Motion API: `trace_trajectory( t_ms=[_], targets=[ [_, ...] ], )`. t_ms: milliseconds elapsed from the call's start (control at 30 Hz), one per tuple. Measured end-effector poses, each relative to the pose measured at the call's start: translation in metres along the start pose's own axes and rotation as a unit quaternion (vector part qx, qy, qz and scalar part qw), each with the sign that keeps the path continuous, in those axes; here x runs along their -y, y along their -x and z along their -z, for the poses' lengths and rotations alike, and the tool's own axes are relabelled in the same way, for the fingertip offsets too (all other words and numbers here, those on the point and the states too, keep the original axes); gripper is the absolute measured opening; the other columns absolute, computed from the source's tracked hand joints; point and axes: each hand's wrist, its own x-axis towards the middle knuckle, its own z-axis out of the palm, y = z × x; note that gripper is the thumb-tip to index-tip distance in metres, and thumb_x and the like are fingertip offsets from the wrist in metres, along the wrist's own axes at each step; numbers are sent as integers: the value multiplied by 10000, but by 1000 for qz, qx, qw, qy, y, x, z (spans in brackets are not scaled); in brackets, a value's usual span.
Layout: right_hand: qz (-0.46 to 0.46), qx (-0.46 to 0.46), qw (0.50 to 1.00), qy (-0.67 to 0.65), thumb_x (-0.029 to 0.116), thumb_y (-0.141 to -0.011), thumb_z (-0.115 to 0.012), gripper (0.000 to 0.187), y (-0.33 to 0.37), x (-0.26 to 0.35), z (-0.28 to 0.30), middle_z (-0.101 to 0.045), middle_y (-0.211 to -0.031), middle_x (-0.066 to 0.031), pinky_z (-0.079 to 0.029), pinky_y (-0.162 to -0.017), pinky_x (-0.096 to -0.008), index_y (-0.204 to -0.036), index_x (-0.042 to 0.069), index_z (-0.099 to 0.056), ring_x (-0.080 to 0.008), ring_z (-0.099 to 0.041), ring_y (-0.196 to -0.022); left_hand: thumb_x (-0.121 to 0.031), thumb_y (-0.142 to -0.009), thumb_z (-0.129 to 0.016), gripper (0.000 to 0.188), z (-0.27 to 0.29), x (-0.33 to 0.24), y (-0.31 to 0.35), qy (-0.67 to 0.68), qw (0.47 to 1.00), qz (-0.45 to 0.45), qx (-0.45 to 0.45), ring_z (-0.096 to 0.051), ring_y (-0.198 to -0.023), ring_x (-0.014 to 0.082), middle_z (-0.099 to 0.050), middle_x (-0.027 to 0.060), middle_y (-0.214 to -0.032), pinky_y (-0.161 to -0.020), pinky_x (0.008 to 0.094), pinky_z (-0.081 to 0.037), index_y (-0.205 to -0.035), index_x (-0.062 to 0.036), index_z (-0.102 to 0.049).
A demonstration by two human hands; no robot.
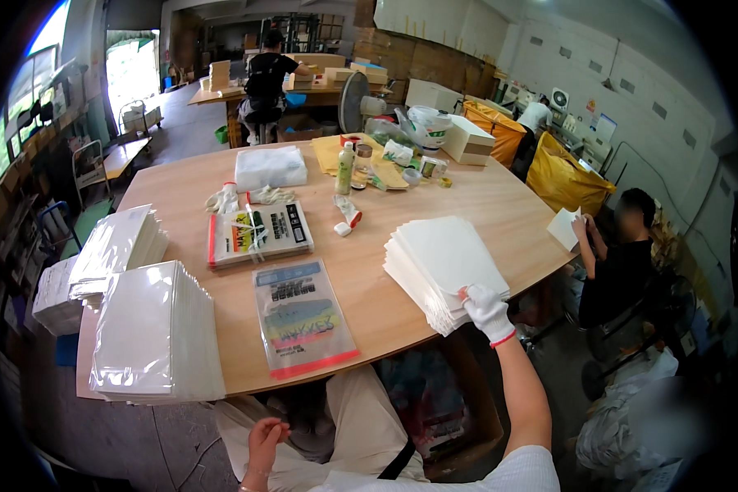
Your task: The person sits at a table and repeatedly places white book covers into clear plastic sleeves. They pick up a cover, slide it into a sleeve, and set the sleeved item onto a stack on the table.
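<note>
On the right side of the table lies a fanned stack of white sheets (447,262). My right hand (487,312), in a white glove with bare fingertips, pinches the near right corner of the top white sheet. Over my lap, below the table edge, my left hand (266,439) is bare, its fingers curled together with nothing visible in them. A clear printed plastic bag (303,316) with a red strip lies flat in front of me. Behind it sits a pile of similar bags (261,231). Two tall stacks of plastic-wrapped white packets (135,332) stand at the left.
White gloves (224,199), a green-labelled bottle (344,168) and a folded white plastic pile (271,166) are farther back. A white box (469,139) stands at the far right. One person (619,262) sits right, handling a white sheet; others work behind. An open carton (467,402) is under the table.
</note>
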Motion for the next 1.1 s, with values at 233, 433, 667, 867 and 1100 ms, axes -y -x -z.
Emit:
trace_trajectory(
  t_ms=[233,433,667,867,1100],
  targets=[
    [42,28,999,-1,49,-683,-606,100,41,71,15,-588,-835,-113,-465,-673,-363,-753,39,-536,-282,-568,-788,-51,-774,-539,224,-34,-40,-78,-438,855,-277,24,-559,-857,345,-587,137,-970,-761,343,-465,-994,-15,-555],
    [-465,-350,570,-580,376,-792,-619,336,118,46,-50,-581,-919,-56,-499,-680,-381,-849,93,-448,-214,-577,-860,-71,-756,-500,233,-55,-1,-188,-771,552,-315,27,-497,-989,339,-555,159,-994,-797,385,-454,-970,-31,-582],
    [-558,-205,377,-711,565,-706,-619,484,84,12,-42,-574,-663,-49,-499,-410,-298,-745,142,-387,-191,-594,-566,-104,-737,-520,137,-50,0,-218,-730,605,-317,3,-520,-834,293,-530,141,-839,-762,391,-447,-838,-30,-579],
    [-548,-125,429,-707,627,-713,-556,556,79,28,-38,-575,-744,-60,-471,-484,-348,-939,122,-493,-214,-588,-624,-113,-749,-520,104,-40,2,-210,-669,641,-375,-8,-531,-866,288,-525,125,-892,-729,372,-470,-815,-51,-572],
    [-448,-233,636,-584,123,-867,-440,77,66,27,-30,-468,-595,-30,-266,-313,-254,-933,88,-458,-109,-380,-364,-104,-752,-520,134,-29,-18,-203,-637,667,-387,17,-537,-877,276,-558,114,-933,-776,348,-461,-853,-58,-595]
  ],
)
